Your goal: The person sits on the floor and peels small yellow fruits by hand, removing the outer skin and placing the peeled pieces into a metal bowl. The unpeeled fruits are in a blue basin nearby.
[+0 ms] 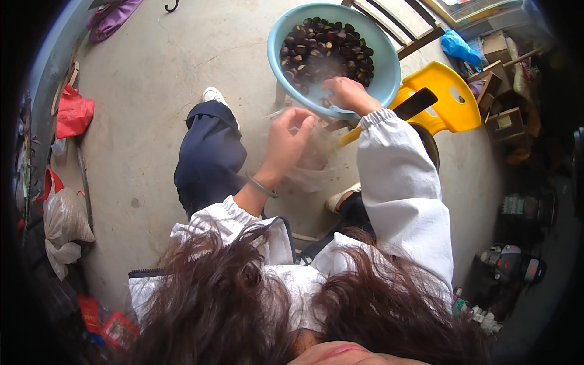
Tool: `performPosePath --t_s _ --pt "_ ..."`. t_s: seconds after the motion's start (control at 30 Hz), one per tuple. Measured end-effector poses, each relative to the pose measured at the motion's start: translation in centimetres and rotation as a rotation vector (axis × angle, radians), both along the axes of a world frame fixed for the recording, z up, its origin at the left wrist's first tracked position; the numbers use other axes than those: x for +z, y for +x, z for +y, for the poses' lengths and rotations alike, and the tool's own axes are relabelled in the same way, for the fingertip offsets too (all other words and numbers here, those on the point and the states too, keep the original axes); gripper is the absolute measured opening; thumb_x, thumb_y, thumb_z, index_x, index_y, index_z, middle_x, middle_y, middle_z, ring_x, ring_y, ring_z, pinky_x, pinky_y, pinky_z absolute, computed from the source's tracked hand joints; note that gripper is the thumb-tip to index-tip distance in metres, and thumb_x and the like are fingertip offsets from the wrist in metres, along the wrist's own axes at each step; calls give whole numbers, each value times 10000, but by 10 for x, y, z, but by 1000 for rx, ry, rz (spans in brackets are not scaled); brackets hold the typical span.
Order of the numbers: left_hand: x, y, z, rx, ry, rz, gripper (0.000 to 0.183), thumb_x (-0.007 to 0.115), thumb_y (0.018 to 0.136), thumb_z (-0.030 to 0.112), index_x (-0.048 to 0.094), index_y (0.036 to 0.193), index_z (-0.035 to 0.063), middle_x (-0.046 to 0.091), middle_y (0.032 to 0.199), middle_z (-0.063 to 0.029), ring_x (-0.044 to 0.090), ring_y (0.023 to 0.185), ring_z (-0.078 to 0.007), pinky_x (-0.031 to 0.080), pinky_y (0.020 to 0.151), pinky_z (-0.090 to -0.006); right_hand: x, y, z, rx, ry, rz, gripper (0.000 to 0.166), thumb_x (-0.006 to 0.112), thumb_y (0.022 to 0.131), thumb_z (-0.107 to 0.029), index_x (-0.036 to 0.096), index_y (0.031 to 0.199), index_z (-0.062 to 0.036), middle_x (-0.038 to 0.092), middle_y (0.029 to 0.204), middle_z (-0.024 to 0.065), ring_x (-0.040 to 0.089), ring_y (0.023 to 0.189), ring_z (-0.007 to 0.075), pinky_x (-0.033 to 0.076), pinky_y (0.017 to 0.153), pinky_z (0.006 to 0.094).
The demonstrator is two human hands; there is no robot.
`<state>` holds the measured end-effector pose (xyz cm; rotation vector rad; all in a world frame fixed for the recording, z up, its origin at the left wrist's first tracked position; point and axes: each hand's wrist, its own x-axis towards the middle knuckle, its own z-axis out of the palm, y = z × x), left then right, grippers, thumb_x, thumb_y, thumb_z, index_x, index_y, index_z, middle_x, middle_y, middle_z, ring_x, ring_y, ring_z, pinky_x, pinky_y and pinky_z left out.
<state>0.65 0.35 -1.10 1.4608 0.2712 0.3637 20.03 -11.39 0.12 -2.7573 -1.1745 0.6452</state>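
Observation:
A light blue plastic basin (388,59) stands in front of me, holding a heap of dark brown chestnuts (335,41), some showing pale cut spots. My right hand (349,95) is over the basin's near rim with curled fingers pointing down inside. A few chestnuts lie near those fingertips, and whether the fingers grip one is hidden by haze and blur. To the left and nearer me, my left hand (287,141) has thumb and forefinger pinched at the clear plastic bag (315,175), which hangs between my knees. The bag's contents look brownish but blurred.
A yellow plastic stool (456,114) with a black phone (415,104) on it stands right of the basin. A dark slatted frame (417,43) is behind. Boxes (505,124) crowd the right side. On the left are a red bag (74,112) and a filled plastic sack (68,219).

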Motion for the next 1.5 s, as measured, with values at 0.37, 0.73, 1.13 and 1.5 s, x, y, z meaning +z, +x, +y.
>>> performPosePath --t_s 0.37,0.73,1.13,1.5 --pt "2 -1 3 -37 -44 -21 99 629 975 94 643 1017 5 668 909 -21 620 809 -71 518 716 -221 8 4 9 -136 148 283 274 653 816 -127 727 1058 -24 728 1016 155 707 919 259 545 821 372" --pt "30 -9 -11 -199 -74 -49 212 679 935 53 621 1133 3 613 998 -34 612 910 -77 533 808 -232 48 -122 -62 -599 1217 1072 247 592 1019 -163 607 1188 16 699 998 85 669 811 120 529 708 228" --pt "28 -10 -8 -377 -415 -20 188 621 986 111 632 1140 3 656 996 -10 605 832 -54 468 684 -184 51 -154 -62 -436 1201 687 352 604 984 -35 605 1336 -25 675 921 11 626 801 56 517 699 186" --pt "26 -10 0 -553 -423 108 256 676 950 149 630 1173 32 653 988 11 579 811 -39 395 626 -166 64 -151 -72 -248 986 357 422 699 867 24 658 1274 -83 636 859 23 630 745 81 510 665 240"
